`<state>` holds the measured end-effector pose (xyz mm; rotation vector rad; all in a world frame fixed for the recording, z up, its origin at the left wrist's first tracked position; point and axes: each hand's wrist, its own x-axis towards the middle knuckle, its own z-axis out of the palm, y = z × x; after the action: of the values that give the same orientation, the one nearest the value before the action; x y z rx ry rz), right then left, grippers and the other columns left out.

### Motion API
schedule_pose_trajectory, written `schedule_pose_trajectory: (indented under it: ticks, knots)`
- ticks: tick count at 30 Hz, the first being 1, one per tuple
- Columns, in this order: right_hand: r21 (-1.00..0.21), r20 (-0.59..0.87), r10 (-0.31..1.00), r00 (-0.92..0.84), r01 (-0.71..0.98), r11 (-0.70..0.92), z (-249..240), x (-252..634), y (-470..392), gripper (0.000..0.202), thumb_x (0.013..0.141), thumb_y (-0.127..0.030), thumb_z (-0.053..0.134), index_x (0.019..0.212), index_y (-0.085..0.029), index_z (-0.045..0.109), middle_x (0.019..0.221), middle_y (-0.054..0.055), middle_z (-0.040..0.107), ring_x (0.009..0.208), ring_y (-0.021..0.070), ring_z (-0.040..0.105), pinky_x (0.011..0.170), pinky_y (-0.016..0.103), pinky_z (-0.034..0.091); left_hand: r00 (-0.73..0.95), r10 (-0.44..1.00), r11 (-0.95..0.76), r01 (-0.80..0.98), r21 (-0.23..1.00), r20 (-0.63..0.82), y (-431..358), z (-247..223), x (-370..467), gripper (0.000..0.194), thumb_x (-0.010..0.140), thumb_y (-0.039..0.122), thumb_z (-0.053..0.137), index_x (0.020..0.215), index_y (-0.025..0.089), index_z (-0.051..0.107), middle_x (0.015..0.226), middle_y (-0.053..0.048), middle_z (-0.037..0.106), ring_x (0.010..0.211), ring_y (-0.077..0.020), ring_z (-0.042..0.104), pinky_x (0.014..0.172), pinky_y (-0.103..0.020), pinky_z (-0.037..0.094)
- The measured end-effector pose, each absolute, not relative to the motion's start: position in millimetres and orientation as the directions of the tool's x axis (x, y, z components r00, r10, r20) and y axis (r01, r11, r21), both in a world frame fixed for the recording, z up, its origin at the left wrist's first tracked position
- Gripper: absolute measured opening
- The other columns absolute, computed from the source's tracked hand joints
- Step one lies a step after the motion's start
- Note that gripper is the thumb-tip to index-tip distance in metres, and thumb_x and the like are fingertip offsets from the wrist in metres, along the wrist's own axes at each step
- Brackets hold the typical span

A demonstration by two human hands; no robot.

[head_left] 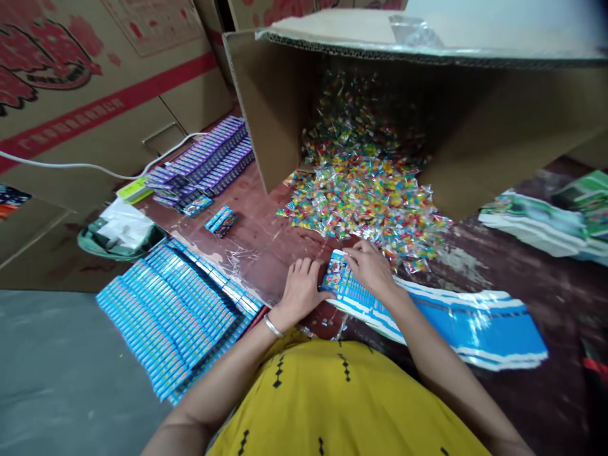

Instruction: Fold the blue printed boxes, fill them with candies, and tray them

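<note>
A fanned row of flat blue cartons (479,323) lies on the dark red table, close to my body. At its left end is a printed blue box face (335,272). My left hand (302,288) rests at the left edge of this end, its fingers bent and thumb touching the lower corner; nothing is clearly held. From above, my right hand (372,269) has its curled fingers on the top edge of the same end carton. Small wrapped colourful candies (361,196) are heaped just beyond my hands.
An open cardboard box (498,126) surrounds the candy heap. Stacked blue boxes (161,316) stand at lower left, purple boxes (204,161) behind. Two small boxes (221,221) sit mid-table. A green bin (121,231) with white bags is at left; green cartons (536,221) at right.
</note>
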<state>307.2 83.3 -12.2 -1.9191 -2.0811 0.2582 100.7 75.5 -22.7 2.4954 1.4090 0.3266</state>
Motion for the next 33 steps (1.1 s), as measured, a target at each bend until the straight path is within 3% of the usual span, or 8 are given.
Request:
schedule_pose_trajectory:
  ticks: [8,11,16,20,23,28,30,33]
  knots:
    - [-0.346,0.252,0.956,-0.150,0.909,0.233,-3.9,307.4,77.3,0.028,0.093,-0.035,0.055,0.115,-0.026,0.070,0.121,0.010,0.061,0.114,0.0294,0.052,0.097,0.043,0.044,0.469,0.883,-0.451,0.831,0.326,0.026,74.2,-21.3,100.8,0.070,0.064,0.048,0.082,0.120,0.020,0.051,0.112,-0.008,0.055,0.106,-0.0282,0.050,0.092,-0.042,0.041]
    - [-0.553,0.261,0.964,-0.054,0.810,0.194,-0.9,302.6,73.7,0.022,0.092,-0.033,0.056,0.101,-0.023,0.073,0.100,0.007,0.068,0.096,0.0250,0.061,0.088,0.039,0.048,0.483,0.875,-0.457,0.803,0.383,0.031,69.2,-13.9,105.3,0.074,0.068,0.047,0.079,0.129,0.022,0.046,0.116,-0.009,0.055,0.109,-0.0286,0.051,0.094,-0.043,0.042]
    - [-0.911,0.009,0.992,0.128,0.409,-0.045,2.8,288.9,72.4,0.022,0.090,-0.037,0.055,0.083,-0.019,0.065,0.060,-0.002,0.060,0.054,0.0154,0.059,0.055,0.027,0.046,0.495,0.868,-0.448,0.742,0.498,0.044,63.0,-2.1,116.5,0.073,0.078,0.050,0.069,0.137,0.020,0.038,0.121,-0.010,0.057,0.113,-0.0278,0.055,0.097,-0.041,0.044]
    - [-0.834,0.091,0.984,0.156,0.551,-0.010,3.6,290.2,67.4,0.020,0.091,-0.033,0.054,0.082,-0.020,0.065,0.069,0.000,0.065,0.065,0.0163,0.063,0.062,0.027,0.046,0.455,0.889,-0.420,0.769,0.482,0.049,58.5,-4.0,105.3,0.064,0.081,0.050,0.065,0.133,0.020,0.042,0.121,-0.010,0.057,0.112,-0.0283,0.054,0.094,-0.041,0.046]
    - [-0.688,0.080,0.996,-0.027,0.722,0.074,1.0,289.9,58.0,0.017,0.091,-0.032,0.055,0.088,-0.022,0.068,0.086,0.003,0.069,0.077,0.0175,0.065,0.071,0.028,0.046,0.420,0.908,-0.377,0.800,0.466,0.014,50.2,-10.3,86.5,0.054,0.081,0.053,0.064,0.121,0.019,0.050,0.113,-0.010,0.057,0.107,-0.0281,0.055,0.088,-0.041,0.048]
    - [-0.446,-0.070,0.969,-0.237,0.876,0.182,-6.6,267.9,46.5,0.026,0.081,-0.036,0.071,0.102,-0.022,0.068,0.110,0.010,0.064,0.095,0.0240,0.063,0.079,0.033,0.046,0.445,0.894,-0.387,0.817,0.428,-0.041,34.7,-19.2,72.9,0.075,0.065,0.049,0.080,0.126,0.020,0.047,0.115,-0.009,0.054,0.108,-0.0296,0.053,0.091,-0.043,0.047]
    - [-0.456,-0.074,0.975,-0.209,0.877,0.153,-8.6,260.3,47.2,0.015,0.080,-0.030,0.071,0.090,-0.020,0.066,0.102,0.008,0.065,0.089,0.0222,0.062,0.075,0.032,0.045,0.444,0.895,-0.386,0.815,0.433,-0.038,31.8,-19.9,73.3,0.078,0.065,0.047,0.081,0.129,0.019,0.045,0.117,-0.010,0.054,0.110,-0.0302,0.052,0.093,-0.044,0.047]
    - [-0.680,-0.082,0.984,-0.156,0.731,0.059,-10.2,258.8,52.4,0.012,0.084,-0.028,0.063,0.077,-0.020,0.059,0.078,0.001,0.063,0.071,0.0157,0.060,0.065,0.027,0.043,0.450,0.892,-0.377,0.793,0.478,-0.044,30.2,-15.8,74.0,0.072,0.070,0.050,0.075,0.128,0.018,0.046,0.118,-0.012,0.056,0.113,-0.0314,0.053,0.095,-0.046,0.046]
